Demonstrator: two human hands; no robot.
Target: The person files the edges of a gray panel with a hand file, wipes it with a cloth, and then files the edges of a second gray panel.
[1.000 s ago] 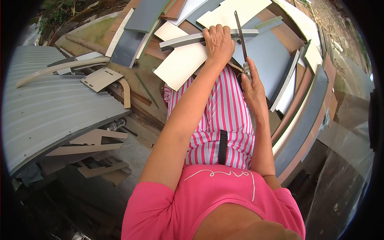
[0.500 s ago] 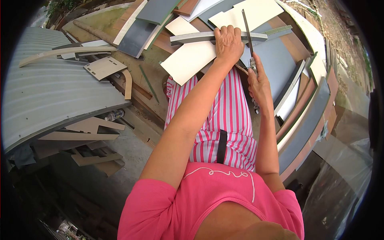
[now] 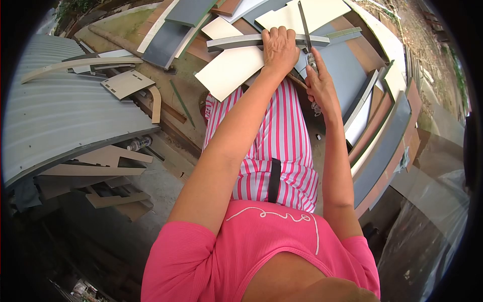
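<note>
A narrow grey strip (image 3: 231,43) lies crosswise over pale boards. My left hand (image 3: 280,49) is closed over the strip's middle, knuckles up. In my right hand (image 3: 321,83) is the handle of a long thin blade (image 3: 304,22), like a saw or knife, its tip pointing away from me. The blade crosses the strip to the right of my left hand. Below the strip is a cream board (image 3: 229,73), and another cream board (image 3: 307,14) lies behind it.
Grey and brown panels (image 3: 387,146) lean in a curved stack at the right. Corrugated sheet metal (image 3: 60,110) covers the left side, with a curved pale strip (image 3: 80,64) on it. A bottle (image 3: 139,144) and board offcuts (image 3: 108,171) are at the lower left.
My right hand and the blade have moved forward, away from my body, across the strip. My left hand keeps its hold. The whole view has shifted slightly.
</note>
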